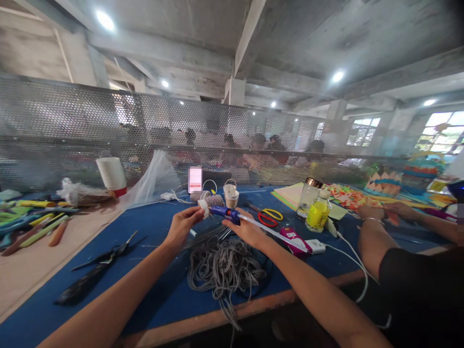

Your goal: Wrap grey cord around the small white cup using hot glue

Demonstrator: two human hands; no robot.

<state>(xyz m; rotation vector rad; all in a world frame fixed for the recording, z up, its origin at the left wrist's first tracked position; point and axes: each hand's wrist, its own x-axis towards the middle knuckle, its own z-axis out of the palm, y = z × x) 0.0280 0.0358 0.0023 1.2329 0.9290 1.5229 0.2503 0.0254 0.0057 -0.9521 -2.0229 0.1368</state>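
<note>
My left hand (pixel 184 223) pinches a small white round piece (pixel 203 208) above the blue table mat (pixel 152 285). In my right hand (pixel 247 230) is a blue glue gun (pixel 225 212), its nozzle touching or very close to the white piece. A long translucent glue stick (pixel 277 233) sticks out of the gun's back, toward the right. Below my hands lies a loose heap of grey cord (pixel 224 268). Just beyond them stand a small basket with a handle (pixel 231 194) and a roll of grey cord (pixel 213 200).
Black pliers (pixel 105 261) lie at left, coloured sticks (pixel 39 220) farther left. Red-and-yellow scissors (pixel 268 215), a yellow bottle (pixel 318 212), a glass jar (pixel 306 198) and a white-cabled plug (pixel 314 246) are at right. A person's hands (pixel 371 216) work beside them. A mesh screen (pixel 145 125) runs behind.
</note>
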